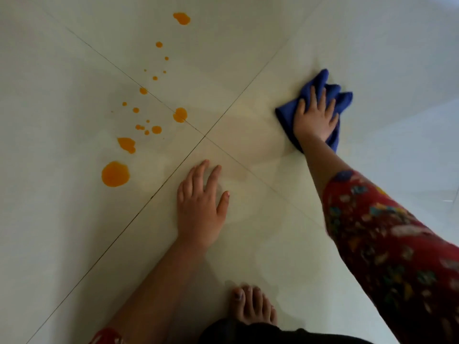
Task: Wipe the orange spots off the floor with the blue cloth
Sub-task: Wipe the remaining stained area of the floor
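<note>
Several orange spots lie scattered over the pale tiled floor at the left, from a large round blot near me to a far blot at the top. A crumpled blue cloth rests on the floor at the right, well away from the spots. My right hand presses flat on the cloth with fingers spread over it. My left hand lies flat on the bare tile in the middle, fingers apart, holding nothing.
Dark grout lines cross near the middle. A faint damp smear shows on the tiles between my two hands. My bare foot stands at the bottom, just behind my left forearm.
</note>
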Tool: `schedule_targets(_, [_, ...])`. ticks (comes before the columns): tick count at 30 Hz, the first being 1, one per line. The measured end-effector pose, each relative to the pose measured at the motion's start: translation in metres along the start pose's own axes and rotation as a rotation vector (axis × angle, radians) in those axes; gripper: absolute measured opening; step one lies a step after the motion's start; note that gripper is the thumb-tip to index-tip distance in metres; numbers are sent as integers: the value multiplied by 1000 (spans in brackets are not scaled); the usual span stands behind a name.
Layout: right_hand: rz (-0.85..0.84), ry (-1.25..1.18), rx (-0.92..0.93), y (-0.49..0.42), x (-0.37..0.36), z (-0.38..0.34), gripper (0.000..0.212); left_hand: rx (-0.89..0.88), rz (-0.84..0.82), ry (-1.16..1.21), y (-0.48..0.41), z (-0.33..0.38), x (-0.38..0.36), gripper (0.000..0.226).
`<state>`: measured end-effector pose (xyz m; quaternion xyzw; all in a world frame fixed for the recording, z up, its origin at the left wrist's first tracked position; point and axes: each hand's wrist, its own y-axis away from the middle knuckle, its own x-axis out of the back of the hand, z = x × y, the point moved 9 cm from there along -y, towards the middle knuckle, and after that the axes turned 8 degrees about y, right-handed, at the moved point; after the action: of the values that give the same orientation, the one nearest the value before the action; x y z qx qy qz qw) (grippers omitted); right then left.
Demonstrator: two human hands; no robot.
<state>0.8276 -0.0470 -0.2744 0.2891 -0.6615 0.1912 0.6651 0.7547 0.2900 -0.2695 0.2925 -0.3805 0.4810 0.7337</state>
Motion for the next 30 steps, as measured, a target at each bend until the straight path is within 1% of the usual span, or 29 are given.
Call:
schedule_targets(1, [10, 31, 76, -4, 1, -26, 54, 11, 16, 21, -4, 0, 4, 56])
schedule_targets(2, [33, 68, 211, 3, 1, -53, 53, 20, 30, 57, -6, 0, 7, 54])
schedule_targets(4, [52, 74, 587, 52, -3, -99, 52, 28, 75, 187, -12, -3, 15, 52])
schedule_targets(5, [36, 47, 749, 85, -9, -106, 52, 31, 100, 270, -15, -3, 19, 50])
schedule_targets(6, [15, 7, 868, 117, -12, -106, 51, 38, 128, 346, -18, -4, 23, 49])
schedule_targets(7, [-27, -75, 901, 144, -14, -98, 48, 46, 149, 407, -20, -4, 25, 48])
schedule_targets(8, [-110, -226, 846, 164, -16, -86, 43, 59, 156, 474, -20, -3, 26, 48])
schedule_targets(9, [-242, -454, 705, 179, -15, -73, 37, 69, 142, 562, -18, -1, 26, 47])
schedule_targets(10, [-422, -745, 482, 191, -15, -62, 32, 76, 99, 667, -16, 4, 25, 46])
schedule_targets(11, [-630, -1084, 248, 206, -17, -57, 32, 64, 44, 755, -12, 12, 25, 43])
schedule_targets(12, [-805, -1392, 26, 220, -19, -56, 37, 22, 3, 806, -7, 21, 26, 39])
schedule_targets(13, [-917, -1612, -185, 230, -21, -54, 44, -47, -15, 823, -1, 32, 30, 36])
schedule_targets(14, [-971, -1743, -346, 239, -19, -52, 50, -123, -16, 825, 8, 41, 36, 33])
schedule_targets(15, [-1004, -1794, -449, 247, -16, -52, 56, -187, -5, 824, 15, 48, 41, 32])
schedule_targets(16, [-1028, -1818, -514, 255, -12, -54, 60, -234, 11, 817, 20, 53, 47, 33])
schedule_targets(18, [-1017, -1856, -596, 263, -11, -57, 65, -270, 33, 800, 23, 59, 54, 34])
schedule_targets(20, [-1014, -1879, -600, 270, -8, -61, 69, -298, 55, 744, 25, 65, 62, 31])
schedule_targets(22, [-1039, -1905, -577, 276, -7, -66, 72, -307, 87, 700, 26, 67, 70, 23])
schedule_targets(25, [-1083, -1898, -485, 284, -1, -72, 78, -276, 80, 699, 25, 67, 76, 13])
schedule_targets(27, [-1099, -1813, -404, 288, 1, -75, 75, -230, 50, 802, 24, 65, 81, 11])
schedule_targets(29, [-1028, -1648, -291, 284, 5, -71, 68, -137, 56, 946, 22, 58, 86, 7])
schedule_targets(30, [-975, -1543, -188, 283, 10, -70, 65, -67, 71, 1009, 21, 52, 87, 4])
